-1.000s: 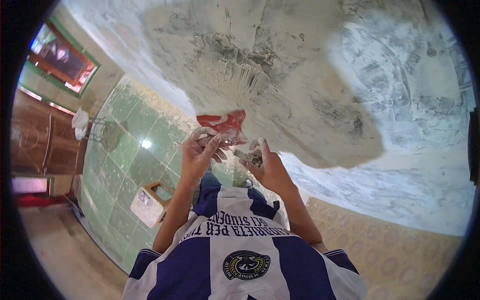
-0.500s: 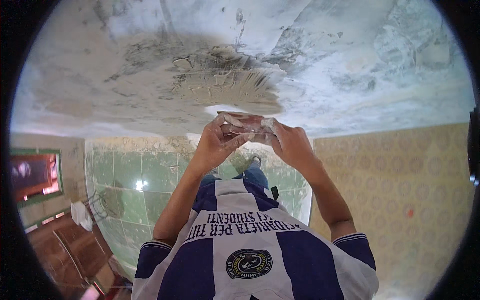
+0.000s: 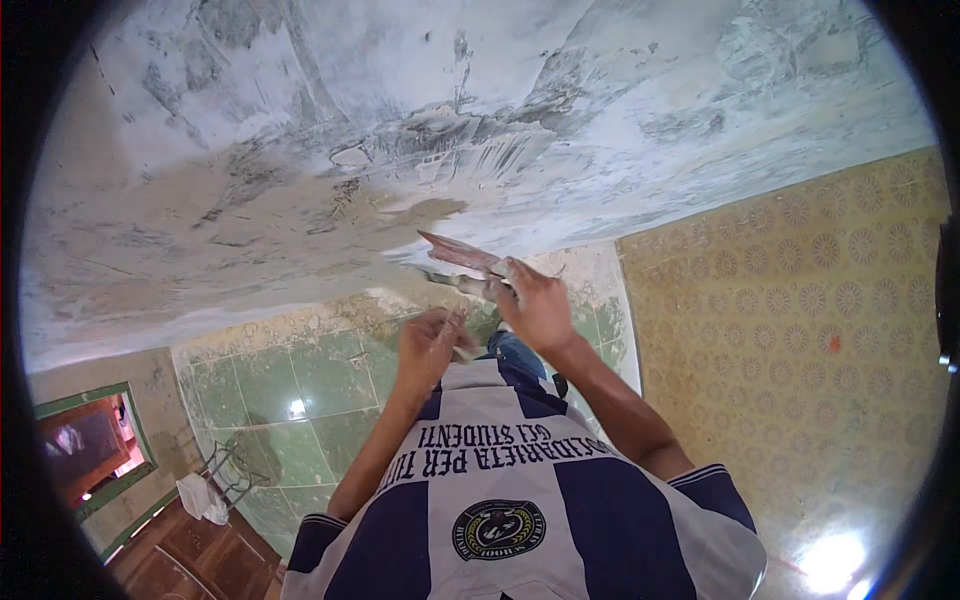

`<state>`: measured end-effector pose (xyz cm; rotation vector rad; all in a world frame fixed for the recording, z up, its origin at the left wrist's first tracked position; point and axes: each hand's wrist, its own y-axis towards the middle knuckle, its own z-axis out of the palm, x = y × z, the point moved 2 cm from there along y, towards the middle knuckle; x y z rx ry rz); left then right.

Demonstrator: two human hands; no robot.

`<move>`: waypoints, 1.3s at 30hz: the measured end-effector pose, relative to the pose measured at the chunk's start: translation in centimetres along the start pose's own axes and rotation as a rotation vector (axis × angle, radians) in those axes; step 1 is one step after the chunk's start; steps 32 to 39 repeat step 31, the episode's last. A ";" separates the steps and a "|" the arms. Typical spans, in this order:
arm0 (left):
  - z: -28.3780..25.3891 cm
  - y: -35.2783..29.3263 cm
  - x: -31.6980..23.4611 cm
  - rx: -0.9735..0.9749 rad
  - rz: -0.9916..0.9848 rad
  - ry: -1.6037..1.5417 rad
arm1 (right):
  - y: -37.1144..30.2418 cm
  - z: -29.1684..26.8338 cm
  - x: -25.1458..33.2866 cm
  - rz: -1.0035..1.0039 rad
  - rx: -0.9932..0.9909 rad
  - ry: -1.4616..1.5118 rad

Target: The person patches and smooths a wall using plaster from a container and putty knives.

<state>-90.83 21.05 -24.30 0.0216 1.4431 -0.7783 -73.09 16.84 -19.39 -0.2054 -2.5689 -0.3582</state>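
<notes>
My right hand [image 3: 535, 308] is closed around two flat tools near the plastered wall. One is a reddish, flat scraper piece [image 3: 458, 251], pointing left toward the wall. Just below it sticks out a narrower, pale-smeared tool [image 3: 452, 282] with a dark end, which looks like a putty knife. My left hand [image 3: 428, 345] is apart from them, lower and to the left, with its fingers curled together; something pale shows beneath the fingertips, too blurred to name. Whitish dust covers the fingers. On the wall [image 3: 640, 120], white and grey smears surround a rough, ridged putty patch [image 3: 470, 150].
Below lies a green tiled floor [image 3: 335, 445], stained pale along the wall. A patterned tan surface [image 3: 780, 340] spans the right side. At the lower left are a green-framed opening [image 3: 140, 440], a brown wooden piece [image 3: 190, 555] and a white bag [image 3: 203, 498] by a metal rack.
Both hands were together on the reddish piece. Now my left hand has let go and dropped lower, while my right hand holds both tools. The view has tilted, showing more of the wall's left side.
</notes>
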 end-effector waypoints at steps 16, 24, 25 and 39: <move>-4.4 -1.1 3.3 -0.209 -0.020 -0.794 | 1.8 1.5 -1.4 -0.146 -0.096 0.336; -4.2 2.7 -1.1 -0.059 0.364 -0.628 | 6.6 -3.6 -2.1 -0.170 -0.093 0.200; -4.3 2.8 -1.5 -0.033 0.402 -0.604 | 7.0 -3.9 -2.0 -0.184 -0.106 0.166; -5.6 2.4 1.1 -0.085 0.385 -0.691 | 8.9 -5.5 -2.2 -0.346 -0.245 0.030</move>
